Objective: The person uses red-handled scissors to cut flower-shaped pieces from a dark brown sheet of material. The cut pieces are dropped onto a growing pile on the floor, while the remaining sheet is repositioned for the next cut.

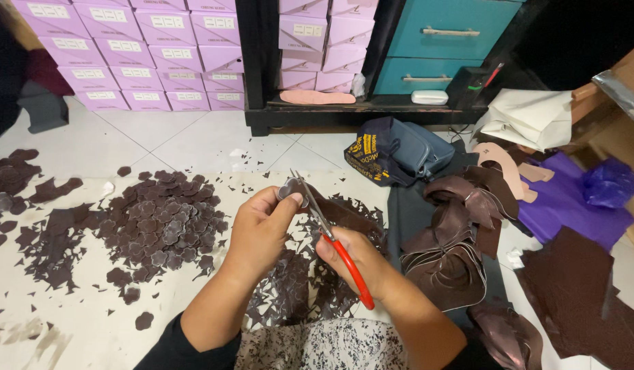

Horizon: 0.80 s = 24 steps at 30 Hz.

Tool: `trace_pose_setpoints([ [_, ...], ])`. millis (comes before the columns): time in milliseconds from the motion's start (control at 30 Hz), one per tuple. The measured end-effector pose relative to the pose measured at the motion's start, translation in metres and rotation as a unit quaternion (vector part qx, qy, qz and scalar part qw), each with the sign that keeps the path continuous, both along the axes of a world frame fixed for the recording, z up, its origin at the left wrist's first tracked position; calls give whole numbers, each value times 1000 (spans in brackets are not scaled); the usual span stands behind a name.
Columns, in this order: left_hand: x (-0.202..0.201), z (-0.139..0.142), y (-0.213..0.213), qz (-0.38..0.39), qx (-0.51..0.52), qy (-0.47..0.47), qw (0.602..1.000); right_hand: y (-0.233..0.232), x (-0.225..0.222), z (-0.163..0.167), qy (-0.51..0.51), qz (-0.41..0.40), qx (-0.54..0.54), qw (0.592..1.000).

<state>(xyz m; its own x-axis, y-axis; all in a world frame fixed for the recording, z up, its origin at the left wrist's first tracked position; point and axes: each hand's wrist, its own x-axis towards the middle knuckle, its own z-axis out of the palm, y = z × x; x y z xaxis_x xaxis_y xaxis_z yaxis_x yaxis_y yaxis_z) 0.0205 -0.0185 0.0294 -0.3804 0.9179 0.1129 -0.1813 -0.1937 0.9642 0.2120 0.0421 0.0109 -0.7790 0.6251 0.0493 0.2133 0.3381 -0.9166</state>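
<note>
Scissors (334, 241), one red-handled pair, sit gripped in my right hand (355, 260), blades up. My left hand (262, 229) pinches one dark flower-shaped piece (289, 190) at the blades. I see one heap of cut flowers (163, 223) on the floor, too many to count. Two teal drawers (444, 44), both shut; contents hidden.

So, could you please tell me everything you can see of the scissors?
The scissors have slim, pale metal blades and red handles. The right hand holds them by the handles, blades pointing up and away, tips near the small dark flower-shaped piece pinched in the left hand. They hang above dark scraps on the floor. The red handle loop juts out below the hand.
</note>
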Motion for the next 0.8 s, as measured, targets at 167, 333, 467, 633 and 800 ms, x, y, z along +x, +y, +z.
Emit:
trace_pose_setpoints([
  [167,1,4,-2,37,-82,26,996,-2,0,1,0,-6,-7,1000],
  [333,2,5,-3,32,15,25,999,-5,0,4,4,17,-9,1000],
  [467,3,4,-3,34,-2,62,997,-8,0,5,-14,11,-49,999],
  [633,3,2,-1,28,-21,15,999,-6,-2,2,14,5,-17,1000],
  [800,3,0,0,0,-17,-41,999,-8,-1,0,19,-20,-96,995],
])
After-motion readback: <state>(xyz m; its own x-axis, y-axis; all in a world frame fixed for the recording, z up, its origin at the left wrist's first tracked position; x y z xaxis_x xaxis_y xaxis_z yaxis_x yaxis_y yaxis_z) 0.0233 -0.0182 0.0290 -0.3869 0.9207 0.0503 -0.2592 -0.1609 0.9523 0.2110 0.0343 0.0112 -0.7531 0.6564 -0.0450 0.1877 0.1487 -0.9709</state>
